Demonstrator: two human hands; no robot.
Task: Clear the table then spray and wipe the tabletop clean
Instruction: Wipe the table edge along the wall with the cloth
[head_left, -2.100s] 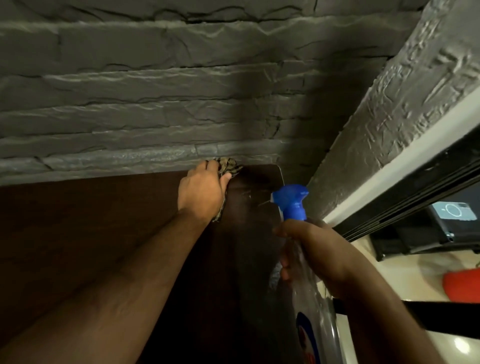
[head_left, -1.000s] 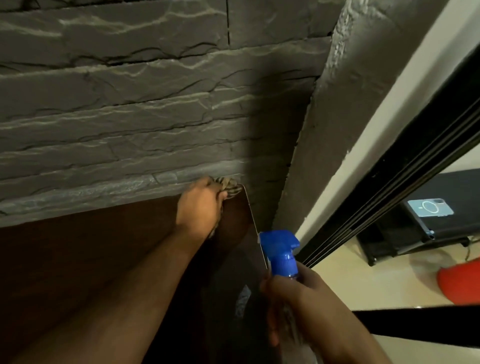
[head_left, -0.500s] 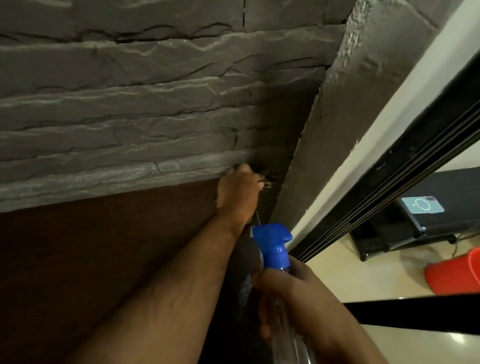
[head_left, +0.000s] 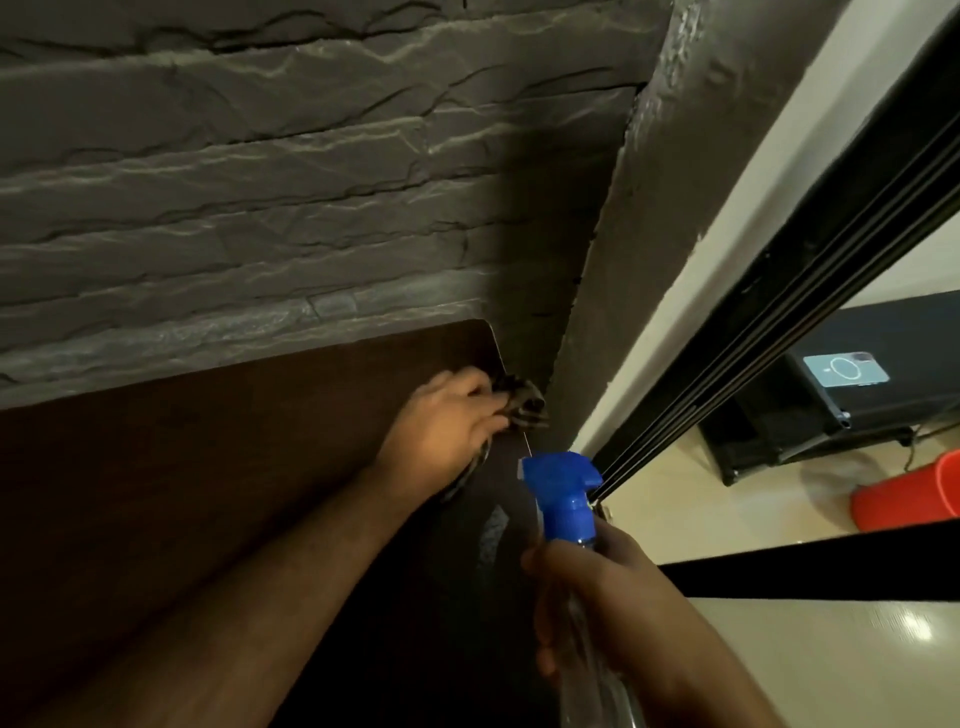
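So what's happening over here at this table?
A person is cleaning a dark wooden tabletop that sits against a grey stone-look wall. Their left hand presses a patterned cloth at the table's far right corner, with part of the cloth hanging over the edge. Their right hand grips a clear spray bottle with a blue nozzle, held just off the table's right edge. The stretch of tabletop in view has nothing else on it.

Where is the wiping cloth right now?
The cloth is under the left hand, at the tabletop's far right corner beside the stone wall.
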